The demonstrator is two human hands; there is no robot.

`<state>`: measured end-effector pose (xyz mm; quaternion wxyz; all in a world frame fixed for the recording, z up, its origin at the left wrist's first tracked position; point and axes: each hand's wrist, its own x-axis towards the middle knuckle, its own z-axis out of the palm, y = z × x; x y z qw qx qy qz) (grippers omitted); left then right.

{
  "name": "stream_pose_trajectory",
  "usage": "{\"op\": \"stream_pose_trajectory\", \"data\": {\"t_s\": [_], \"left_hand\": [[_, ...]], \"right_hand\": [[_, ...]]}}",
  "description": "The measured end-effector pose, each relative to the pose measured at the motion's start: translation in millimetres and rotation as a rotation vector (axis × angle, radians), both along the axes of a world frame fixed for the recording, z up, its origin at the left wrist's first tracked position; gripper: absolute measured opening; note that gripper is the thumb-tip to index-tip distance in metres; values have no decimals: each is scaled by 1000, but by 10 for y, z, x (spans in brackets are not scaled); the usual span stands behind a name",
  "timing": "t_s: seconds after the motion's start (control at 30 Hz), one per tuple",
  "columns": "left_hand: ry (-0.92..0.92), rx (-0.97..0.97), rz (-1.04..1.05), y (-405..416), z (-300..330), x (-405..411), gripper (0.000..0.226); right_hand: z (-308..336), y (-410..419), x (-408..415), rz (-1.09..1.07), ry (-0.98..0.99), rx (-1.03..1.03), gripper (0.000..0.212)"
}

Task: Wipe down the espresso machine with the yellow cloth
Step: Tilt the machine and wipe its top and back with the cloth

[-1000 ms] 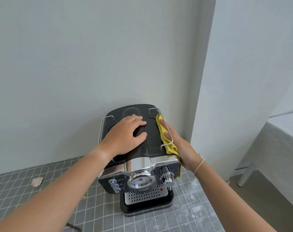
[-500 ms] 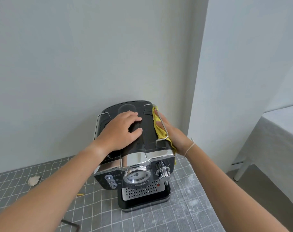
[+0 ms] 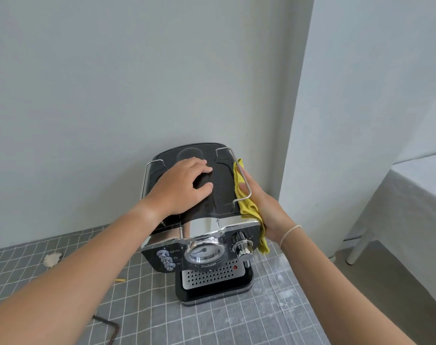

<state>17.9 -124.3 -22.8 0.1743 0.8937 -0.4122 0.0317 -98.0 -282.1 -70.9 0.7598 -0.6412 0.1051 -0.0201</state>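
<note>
Yellow cloth (image 3: 249, 210) under flat right hand (image 3: 266, 207) fingers (image 3: 243, 186), against espresso machine (image 3: 219, 195).

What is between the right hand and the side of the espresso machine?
In the head view, the yellow cloth lies between the right hand and the right side of the espresso machine; the hand presses it there.

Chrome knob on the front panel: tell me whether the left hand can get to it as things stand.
Probably yes. The left hand rests flat on the machine's top, holding nothing, and the chrome knob is uncovered.
</note>
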Motion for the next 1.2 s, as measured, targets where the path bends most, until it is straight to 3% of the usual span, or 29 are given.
{"op": "stream_pose_trajectory", "data": {"t_s": [0.1,0.2,0.33,0.5,0.6,0.73,0.93,1.2], "left_hand": [[9,-3,4,18,8,-25,58],[1,-17,0,16,10,-31,45],[-3,-34,5,10,14,-33,42],[67,-42,-23,48,39,-24,41],[136,-134,-25,140,95,75,39],[89,-129,-8,416,192,299,38],[115,-112,-10,669,138,461,40],[154,-128,-14,647,15,430,41]], "right_hand": [[-23,29,-68,-37,6,-45,54],[21,201,-242,-172,38,-114,36],[-3,645,-575,-423,-117,-179,31],[-312,935,-592,-676,-323,-556,32],[-349,1014,-553,-682,-382,-837,35],[-197,1177,-434,-704,-342,-1013,40],[10,1278,-367,-598,-183,-1118,51],[129,1425,-466,-454,-172,-1128,51]]}}
